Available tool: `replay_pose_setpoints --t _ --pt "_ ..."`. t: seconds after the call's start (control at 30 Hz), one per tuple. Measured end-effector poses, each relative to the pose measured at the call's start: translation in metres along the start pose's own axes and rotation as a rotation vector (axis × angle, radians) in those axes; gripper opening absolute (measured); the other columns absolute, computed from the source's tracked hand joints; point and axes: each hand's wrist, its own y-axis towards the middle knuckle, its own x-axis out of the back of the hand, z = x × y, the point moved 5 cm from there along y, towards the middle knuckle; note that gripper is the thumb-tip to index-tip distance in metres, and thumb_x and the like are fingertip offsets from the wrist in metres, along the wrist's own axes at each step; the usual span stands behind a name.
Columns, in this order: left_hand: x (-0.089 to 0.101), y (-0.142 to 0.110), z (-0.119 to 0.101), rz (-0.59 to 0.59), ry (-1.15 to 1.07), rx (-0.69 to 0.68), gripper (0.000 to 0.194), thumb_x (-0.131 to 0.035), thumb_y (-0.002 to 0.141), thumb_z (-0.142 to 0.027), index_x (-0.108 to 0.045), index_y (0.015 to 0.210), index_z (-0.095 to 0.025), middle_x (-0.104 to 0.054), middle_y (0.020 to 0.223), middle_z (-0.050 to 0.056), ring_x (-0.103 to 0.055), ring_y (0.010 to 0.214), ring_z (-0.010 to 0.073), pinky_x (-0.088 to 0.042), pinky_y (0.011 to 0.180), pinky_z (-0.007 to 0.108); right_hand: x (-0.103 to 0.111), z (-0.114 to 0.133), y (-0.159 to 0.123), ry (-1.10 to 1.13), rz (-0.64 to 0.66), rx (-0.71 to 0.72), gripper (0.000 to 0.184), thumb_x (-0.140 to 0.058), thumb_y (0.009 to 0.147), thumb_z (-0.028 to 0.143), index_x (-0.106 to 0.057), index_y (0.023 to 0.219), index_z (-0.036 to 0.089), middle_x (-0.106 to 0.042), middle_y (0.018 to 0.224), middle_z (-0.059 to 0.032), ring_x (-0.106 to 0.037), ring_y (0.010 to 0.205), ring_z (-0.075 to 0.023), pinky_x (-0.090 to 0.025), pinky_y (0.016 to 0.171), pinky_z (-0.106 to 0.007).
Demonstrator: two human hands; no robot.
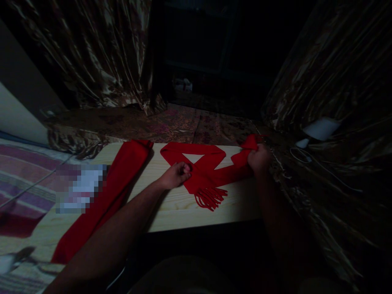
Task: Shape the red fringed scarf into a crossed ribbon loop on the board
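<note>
- what is shown nearest?
- a pale wooden table (177,210), with a folded red cloth (130,163) laid along its left.
- and the red scarf (202,175)?
- it is looped mid-table, fringe (208,196) nearest. its left edge is met by the left hand (177,175), fingers curled; whether cloth is pinched cannot be told. its right end is gripped in the closed right hand (259,159).
- beyond?
- patterned curtains (113,49) are hung.

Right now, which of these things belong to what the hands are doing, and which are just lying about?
In use: red fringed scarf, gripped by the right hand, left hand against it; wooden tabletop; perhaps the long red cloth, unheld.

Apparently just lying about: blurred-out item; white object at right; striped cloth.
</note>
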Motion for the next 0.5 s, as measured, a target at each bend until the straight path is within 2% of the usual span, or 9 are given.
replay_pose_setpoints --t 0.07,0.13,0.2,0.27,0.3,0.4,0.5 --pt "-0.002 0.0 0.001 0.001 0.007 0.002 0.039 -0.071 0.079 -0.042 -0.063 0.107 -0.016 -0.069 0.083 0.004 -0.06 0.073 0.0146 -0.053 0.083 0.036 -0.009 0.007 -0.016 -0.186 0.224 0.087 0.023 -0.058 0.08 0.018 -0.066 0.101 0.013 -0.069 0.094 -0.0167 -0.066 0.096 -0.0294 -0.049 0.089 -0.043" --pt "-0.003 0.001 0.002 -0.004 0.037 -0.004 0.041 -0.069 0.08 -0.042 -0.063 0.112 -0.017 -0.071 0.083 0.005 -0.062 0.075 0.0161 -0.052 0.091 0.042 -0.017 0.02 -0.035 -0.298 0.398 0.188 0.02 -0.067 0.077 0.022 -0.068 0.094 0.012 -0.07 0.093 -0.0183 -0.066 0.095 -0.0314 -0.049 0.089 -0.045" --pt "-0.003 0.002 0.003 -0.008 0.088 -0.016 0.038 -0.066 0.082 -0.042 -0.064 0.111 -0.017 -0.072 0.083 0.004 -0.064 0.077 0.0175 -0.043 0.105 0.051 -0.018 0.04 -0.051 -0.297 0.4 0.302 0.025 -0.07 0.077 0.026 -0.069 0.097 0.011 -0.07 0.1 -0.0213 -0.065 0.099 -0.0331 -0.048 0.09 -0.046" --pt "-0.002 0.002 0.003 -0.01 0.144 -0.023 0.033 -0.064 0.083 -0.041 -0.065 0.108 -0.019 -0.073 0.083 0.003 -0.066 0.079 0.0184 -0.026 0.117 0.058 -0.017 0.067 -0.067 -0.19 0.355 0.473 0.026 -0.067 0.082 0.031 -0.069 0.1 0.013 -0.069 0.108 -0.0193 -0.062 0.104 -0.0307 -0.046 0.092 -0.044" --pt "-0.002 0.002 0.003 -0.006 0.168 -0.024 0.032 -0.063 0.083 -0.041 -0.066 0.106 -0.019 -0.073 0.083 0.003 -0.067 0.08 0.0186 -0.019 0.119 0.059 -0.018 0.081 -0.075 -0.095 0.384 0.566 0.024 -0.064 0.085 0.033 -0.069 0.099 0.015 -0.07 0.108 -0.0159 -0.062 0.104 -0.0275 -0.046 0.093 -0.04" --pt "0.0 0.001 0.001 0.007 0.194 -0.024 0.032 -0.063 0.083 -0.041 -0.067 0.106 -0.019 -0.073 0.085 0.003 -0.068 0.083 0.0194 -0.01 0.122 0.058 -0.029 0.116 -0.102 0.176 0.62 0.785 0.024 -0.061 0.09 0.034 -0.07 0.104 0.017 -0.071 0.108 -0.0096 -0.062 0.102 -0.0208 -0.046 0.092 -0.034" --pt "0.001 0.0 -0.003 0.03 0.175 -0.021 0.037 -0.065 0.081 -0.042 -0.068 0.109 -0.019 -0.074 0.089 0.003 -0.069 0.085 0.0197 -0.009 0.122 0.056 -0.044 0.135 -0.117 0.232 0.822 0.887 0.027 -0.065 0.087 0.033 -0.07 0.106 0.015 -0.069 0.107 -0.0094 -0.061 0.099 -0.0195 -0.045 0.088 -0.031"
